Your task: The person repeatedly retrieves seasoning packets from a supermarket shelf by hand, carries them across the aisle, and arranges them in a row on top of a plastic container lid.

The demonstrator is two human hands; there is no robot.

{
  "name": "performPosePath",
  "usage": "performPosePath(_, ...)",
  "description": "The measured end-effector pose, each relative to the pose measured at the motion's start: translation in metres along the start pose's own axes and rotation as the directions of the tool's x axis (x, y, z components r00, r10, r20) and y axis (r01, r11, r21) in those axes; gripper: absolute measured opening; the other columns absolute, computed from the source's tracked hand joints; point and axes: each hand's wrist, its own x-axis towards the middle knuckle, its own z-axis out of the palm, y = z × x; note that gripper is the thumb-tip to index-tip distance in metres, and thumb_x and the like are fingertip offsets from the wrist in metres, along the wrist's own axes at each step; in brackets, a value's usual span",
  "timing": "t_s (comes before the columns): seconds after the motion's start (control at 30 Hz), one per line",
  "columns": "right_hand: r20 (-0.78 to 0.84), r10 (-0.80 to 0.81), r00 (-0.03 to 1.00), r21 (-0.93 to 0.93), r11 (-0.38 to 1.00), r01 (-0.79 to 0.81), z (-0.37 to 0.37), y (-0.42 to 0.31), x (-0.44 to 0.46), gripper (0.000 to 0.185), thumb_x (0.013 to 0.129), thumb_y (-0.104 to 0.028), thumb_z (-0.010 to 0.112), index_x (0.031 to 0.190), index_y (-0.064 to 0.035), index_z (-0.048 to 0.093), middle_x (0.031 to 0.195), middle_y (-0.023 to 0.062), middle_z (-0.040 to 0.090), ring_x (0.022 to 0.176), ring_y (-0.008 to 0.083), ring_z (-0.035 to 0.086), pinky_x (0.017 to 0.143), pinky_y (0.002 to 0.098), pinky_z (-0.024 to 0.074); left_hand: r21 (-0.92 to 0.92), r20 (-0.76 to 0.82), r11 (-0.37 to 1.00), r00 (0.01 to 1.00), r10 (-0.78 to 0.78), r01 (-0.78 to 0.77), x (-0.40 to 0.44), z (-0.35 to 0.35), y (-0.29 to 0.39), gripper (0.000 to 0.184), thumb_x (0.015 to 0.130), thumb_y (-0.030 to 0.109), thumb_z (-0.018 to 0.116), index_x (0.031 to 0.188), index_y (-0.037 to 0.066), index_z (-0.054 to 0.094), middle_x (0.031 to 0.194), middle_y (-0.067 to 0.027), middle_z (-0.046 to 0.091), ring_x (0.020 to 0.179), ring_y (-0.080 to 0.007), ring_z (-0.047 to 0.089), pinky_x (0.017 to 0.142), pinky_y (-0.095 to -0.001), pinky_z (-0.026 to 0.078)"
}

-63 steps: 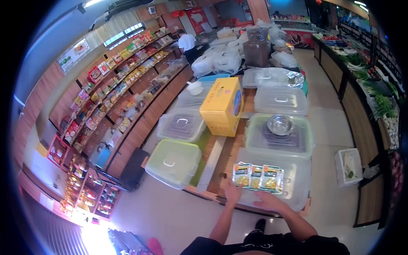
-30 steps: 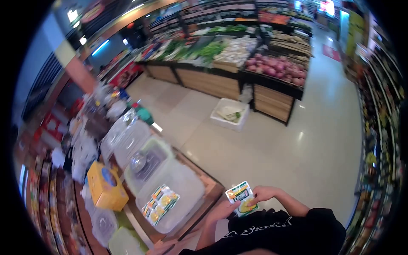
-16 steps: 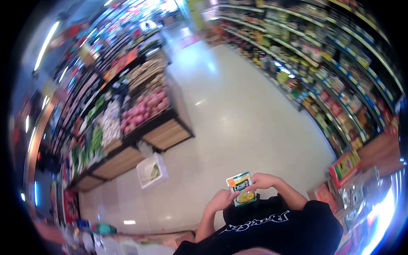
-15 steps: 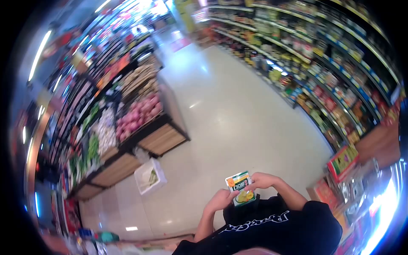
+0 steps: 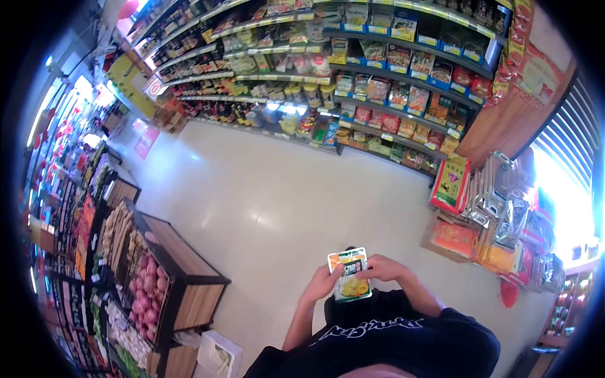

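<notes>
A small white and green food packet with a yellow food picture on its front is held upright before my chest. My left hand grips its left edge, thumb lying over the front. On the opposite edge my right hand is closed, its thumb also pressed on the printed face. The fingers behind the packet are hidden. Just below is my black shirt with white lettering.
Shelves of packaged goods line the far side of the pale floor. At left stands a produce stand bearing red onions, with a white foam box beside it. Stacked bags and a carton sit at right.
My view has swung to the right, so the shelves now fill the top and the produce stand has shifted to the lower left. Both hands still hold the packet.
</notes>
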Motion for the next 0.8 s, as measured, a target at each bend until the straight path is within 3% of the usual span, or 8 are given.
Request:
performPosePath(0.23, -0.106, 0.065, 0.992, -0.124, 0.989, -0.078, -0.087, -0.042, 0.084, 0.033, 0.090, -0.036, 0.068, 0.092, -0.0027, 0.070, 0.072, 0.0022, 0.064, 0.068, 0.0097, 0.058, 0.063, 0.0277, 0.0470, -0.226, 0.042, 0.974, 0.999, -0.003, 0.012, 0.125, -0.056, 0.038, 0.047, 0.104, 0.038, 0.040, 0.112, -0.003, 0.061, 0.100, -0.0066, 0.067, 0.093, -0.0116, 0.059, 0.084, -0.0293, 0.049)
performPosePath(0.33, -0.273, -0.032, 0.961, -0.015, 0.999, 0.029, -0.113, -0.061, 0.111, 0.031, 0.090, -0.033, 0.068, 0.087, -0.0026, 0.069, 0.069, 0.0004, 0.061, 0.065, 0.0077, 0.056, 0.060, 0.0258, 0.0449, -0.144, 0.050, 0.989, 0.998, 0.040, -0.033, 0.169, -0.075, 0.057, 0.051, 0.104, 0.041, 0.039, 0.114, -0.004, 0.060, 0.103, -0.0062, 0.066, 0.095, -0.0118, 0.059, 0.085, -0.0289, 0.049)
performPosePath(0.37, -0.370, 0.048, 0.928, 0.176, 0.984, 0.020, -0.117, -0.071, 0.116, 0.028, 0.091, -0.030, 0.068, 0.085, -0.0025, 0.068, 0.068, -0.0009, 0.059, 0.063, 0.0069, 0.052, 0.059, 0.0246, 0.0429, -0.168, 0.051, 0.984, 0.996, 0.067, -0.057, 0.184, -0.078, 0.052, 0.050, 0.104, 0.040, 0.039, 0.112, -0.004, 0.061, 0.100, -0.0055, 0.066, 0.092, -0.0111, 0.059, 0.083, -0.0290, 0.049)
performPosePath(0.47, -0.499, 0.052, 0.865, 0.071, 0.997, -0.019, -0.145, -0.081, 0.123, 0.024, 0.091, -0.027, 0.068, 0.087, -0.0027, 0.069, 0.067, -0.0015, 0.058, 0.061, 0.0063, 0.049, 0.057, 0.0247, 0.0417, 0.014, 0.080, 0.996, 0.993, 0.085, -0.087, 0.222, -0.083, 0.061, 0.048, 0.104, 0.039, 0.040, 0.108, -0.003, 0.063, 0.095, -0.0064, 0.068, 0.088, -0.0116, 0.060, 0.079, -0.0297, 0.050)
performPosePath(0.57, -0.536, 0.031, 0.844, -0.022, 0.998, -0.051, -0.175, -0.066, 0.137, 0.023, 0.091, -0.025, 0.069, 0.088, -0.0025, 0.069, 0.066, -0.0011, 0.058, 0.062, 0.0059, 0.050, 0.056, 0.0249, 0.0415, 0.192, 0.139, 0.978, 0.988, 0.061, -0.087, 0.260, -0.090, 0.079, 0.044, 0.103, 0.037, 0.044, 0.105, -0.002, 0.064, 0.088, -0.0120, 0.068, 0.081, -0.0154, 0.062, 0.075, -0.0316, 0.050)
performPosePath(0.67, -0.567, -0.027, 0.823, 0.120, 0.986, 0.116, -0.205, -0.048, 0.163, 0.023, 0.090, -0.025, 0.069, 0.085, -0.0022, 0.070, 0.064, -0.0013, 0.057, 0.061, 0.0055, 0.050, 0.055, 0.0250, 0.0411, 0.357, 0.131, 0.922, 0.986, 0.105, -0.146, 0.299, -0.094, 0.108, 0.040, 0.101, 0.035, 0.047, 0.105, -0.002, 0.063, 0.086, -0.0180, 0.066, 0.077, -0.0205, 0.063, 0.072, -0.0336, 0.050)
performPosePath(0.77, -0.572, 0.031, 0.819, 0.046, 0.999, -0.006, -0.252, -0.051, 0.184, 0.030, 0.087, -0.029, 0.071, 0.080, -0.0001, 0.066, 0.063, 0.0041, 0.058, 0.059, 0.0094, 0.052, 0.053, 0.0287, 0.0414, 0.342, 0.061, 0.929, 0.989, 0.131, -0.144, 0.344, -0.093, 0.120, 0.036, 0.099, 0.032, 0.048, 0.102, -0.001, 0.062, 0.085, -0.0265, 0.065, 0.081, -0.0426, 0.063, 0.072, -0.0430, 0.051)
performPosePath(0.8, -0.601, 0.022, 0.799, 0.015, 1.000, -0.016, -0.269, -0.055, 0.193, 0.031, 0.087, -0.030, 0.071, 0.079, 0.0000, 0.066, 0.062, 0.0056, 0.058, 0.058, 0.0106, 0.053, 0.053, 0.0293, 0.0421, 0.352, 0.030, 0.923, 0.987, 0.155, -0.156, 0.361, -0.092, 0.120, 0.035, 0.099, 0.032, 0.050, 0.101, -0.001, 0.062, 0.085, -0.0256, 0.064, 0.081, -0.0418, 0.063, 0.071, -0.0430, 0.050)
